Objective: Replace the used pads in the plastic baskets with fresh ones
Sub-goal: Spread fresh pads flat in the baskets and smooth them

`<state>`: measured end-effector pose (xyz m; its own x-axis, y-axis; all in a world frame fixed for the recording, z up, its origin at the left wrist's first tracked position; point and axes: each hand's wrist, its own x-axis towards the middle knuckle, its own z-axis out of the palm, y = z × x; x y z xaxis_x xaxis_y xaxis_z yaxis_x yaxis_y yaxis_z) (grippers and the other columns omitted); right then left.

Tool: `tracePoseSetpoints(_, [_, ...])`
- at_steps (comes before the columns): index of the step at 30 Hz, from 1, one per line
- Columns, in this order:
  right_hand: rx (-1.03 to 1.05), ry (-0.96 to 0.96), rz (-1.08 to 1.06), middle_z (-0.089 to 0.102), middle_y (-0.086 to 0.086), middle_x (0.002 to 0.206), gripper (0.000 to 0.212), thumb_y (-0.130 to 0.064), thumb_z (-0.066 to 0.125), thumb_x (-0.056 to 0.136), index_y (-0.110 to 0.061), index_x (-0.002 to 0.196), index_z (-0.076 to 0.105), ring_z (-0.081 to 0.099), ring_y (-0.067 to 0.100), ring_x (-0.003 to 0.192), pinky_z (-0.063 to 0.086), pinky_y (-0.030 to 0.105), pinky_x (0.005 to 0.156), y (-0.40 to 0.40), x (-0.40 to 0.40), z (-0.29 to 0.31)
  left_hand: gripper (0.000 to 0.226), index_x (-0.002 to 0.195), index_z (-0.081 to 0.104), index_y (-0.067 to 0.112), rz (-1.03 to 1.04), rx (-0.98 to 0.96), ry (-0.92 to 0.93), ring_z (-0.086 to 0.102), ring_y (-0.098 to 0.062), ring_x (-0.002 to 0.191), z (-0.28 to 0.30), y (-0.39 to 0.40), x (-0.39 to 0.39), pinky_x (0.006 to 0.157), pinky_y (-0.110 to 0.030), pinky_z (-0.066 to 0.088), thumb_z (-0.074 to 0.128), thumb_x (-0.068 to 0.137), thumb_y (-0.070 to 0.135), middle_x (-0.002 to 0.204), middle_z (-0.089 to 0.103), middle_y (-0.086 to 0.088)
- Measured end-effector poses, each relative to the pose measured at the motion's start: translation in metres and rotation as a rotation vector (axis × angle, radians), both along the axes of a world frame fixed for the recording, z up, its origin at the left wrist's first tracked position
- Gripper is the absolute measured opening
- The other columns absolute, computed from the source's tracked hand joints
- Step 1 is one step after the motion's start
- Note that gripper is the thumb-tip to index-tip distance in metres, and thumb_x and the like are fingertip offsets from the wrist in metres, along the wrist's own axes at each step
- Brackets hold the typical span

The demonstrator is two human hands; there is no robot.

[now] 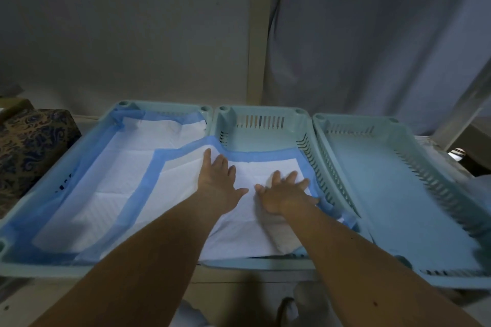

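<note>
Now | left hand flat, fingers spread, on pad; right hand same | middle basket

Three pale teal slotted plastic baskets, white quilted pads with blue borders, a brown cloth bundle with dark blue swirly print, grey-blue curtain behind.

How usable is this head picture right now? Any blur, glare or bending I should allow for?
Head view: dim, bluish light, no glare. The right basket is smeared by motion blur along its slotted wall; both hands, left and right, flat on the pad, read clearly. Wide-angle bending curves the left basket's rim. Dark shadow fills the bottom edge.
</note>
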<state>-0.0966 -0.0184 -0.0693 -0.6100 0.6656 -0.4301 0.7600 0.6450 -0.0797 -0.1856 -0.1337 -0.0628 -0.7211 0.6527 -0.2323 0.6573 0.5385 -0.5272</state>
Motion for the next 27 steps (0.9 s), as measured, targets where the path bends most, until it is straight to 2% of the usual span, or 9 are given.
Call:
tracePoseSetpoints(5, [-0.018,-0.120,0.024,-0.012,0.019,0.157,0.071,-0.045,0.031,0.098,-0.018,0.152,-0.006,-0.009,0.046,0.142,0.016,0.065,0.110,0.002,0.002,-0.003,0.076,0.152,0.002,0.010,-0.062,0.069,0.014,-0.007,-0.024,0.147,0.010,0.002,0.016,0.116,-0.054,-0.006,0.009,0.096,0.059,0.160,-0.002,-0.011])
tracePoseSetpoints(9, [-0.070,-0.204,0.156,-0.004,0.018,0.158,0.070,-0.042,0.030,0.092,-0.019,0.153,0.004,-0.001,0.053,0.139,0.016,0.070,0.105,-0.012,0.007,-0.006,0.068,0.151,0.005,0.003,-0.067,0.109,-0.237,-0.003,-0.027,0.147,0.015,0.010,0.045,0.119,-0.045,0.006,0.016,0.100,0.047,0.159,-0.001,-0.014])
tracePoseSetpoints(12, [-0.091,-0.209,0.221,0.003,0.020,0.157,0.070,-0.046,0.029,0.093,-0.014,0.152,0.007,0.005,0.052,0.140,0.019,0.065,0.108,-0.014,0.018,-0.004,0.068,0.151,0.012,0.003,0.000,0.140,-0.377,0.010,-0.028,0.146,0.013,0.004,0.053,0.117,-0.043,0.016,0.021,0.100,0.047,0.158,0.007,-0.016])
tracePoseSetpoints(14, [-0.098,-0.154,0.257,0.017,0.018,0.156,0.066,-0.048,0.028,0.096,-0.012,0.150,0.019,0.017,0.044,0.140,0.023,0.057,0.111,-0.013,0.029,0.008,0.072,0.151,0.014,0.005,0.016,0.131,-0.360,0.012,-0.027,0.145,0.012,-0.005,0.054,0.117,-0.042,0.015,0.020,0.099,0.053,0.158,0.010,-0.015])
tracePoseSetpoints(17, [-0.141,-0.094,0.290,0.023,0.014,0.155,0.059,-0.038,0.030,0.102,-0.006,0.150,0.019,0.026,0.031,0.141,0.024,0.041,0.115,-0.012,0.041,0.032,0.072,0.151,0.012,0.005,0.001,0.105,-0.308,0.008,-0.025,0.147,0.015,-0.017,0.057,0.119,-0.042,0.009,0.018,0.099,0.054,0.159,0.007,-0.013])
tracePoseSetpoints(21, [-0.124,-0.036,0.377,0.034,0.012,0.151,0.049,-0.032,0.030,0.103,-0.008,0.147,0.031,0.036,0.028,0.135,0.029,0.035,0.108,-0.013,0.055,0.044,0.064,0.150,0.017,0.006,-0.055,0.146,-0.280,0.008,-0.024,0.147,0.026,-0.025,0.064,0.119,-0.042,0.006,0.019,0.101,0.047,0.159,0.011,-0.012])
tracePoseSetpoints(24, [-0.126,0.062,0.483,0.051,0.008,0.137,0.044,-0.037,0.031,0.102,-0.014,0.134,0.051,0.047,0.025,0.123,0.034,0.031,0.099,-0.024,0.064,0.049,0.057,0.149,0.023,0.008,-0.052,0.151,-0.286,0.010,-0.023,0.146,0.036,-0.033,0.070,0.118,-0.042,0.005,0.022,0.102,0.040,0.158,0.014,-0.011])
tracePoseSetpoints(27, [-0.174,0.135,0.558,0.056,0.005,0.130,0.043,-0.042,0.034,0.101,-0.017,0.125,0.059,0.050,0.023,0.117,0.035,0.029,0.094,-0.044,0.065,0.059,0.049,0.146,0.031,0.011,-0.047,0.104,-0.287,0.013,-0.024,0.145,0.044,-0.042,0.077,0.118,-0.045,0.004,0.026,0.101,0.029,0.156,0.022,-0.012])
